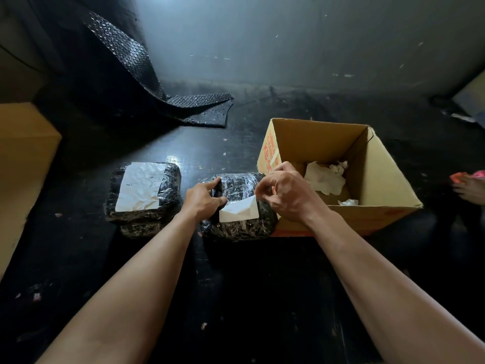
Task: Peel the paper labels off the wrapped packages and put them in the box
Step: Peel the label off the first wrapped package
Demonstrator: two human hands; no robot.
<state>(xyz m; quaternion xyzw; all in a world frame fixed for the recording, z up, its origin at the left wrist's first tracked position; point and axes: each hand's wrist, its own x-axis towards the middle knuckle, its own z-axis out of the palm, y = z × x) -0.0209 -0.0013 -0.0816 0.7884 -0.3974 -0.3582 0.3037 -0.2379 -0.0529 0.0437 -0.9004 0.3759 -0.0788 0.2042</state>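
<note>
Two black wrapped packages lie on the dark floor. The left package [143, 206] carries a full white paper label [141, 189] on top. On the right package [237, 227] a white label [240, 212] is folded back, partly peeled. My left hand [203, 198] presses on that package's left side. My right hand [284, 193] pinches the label's lifted upper corner. Touching that package's right side is an open cardboard box [378, 177] holding several crumpled white labels [325, 177].
A sheet of black bubble wrap [162, 95] lies at the back left. A closed cardboard box [23, 158] stands at the left edge. Another person's hand with something pink [468, 183] shows at the right edge. A grey wall runs behind.
</note>
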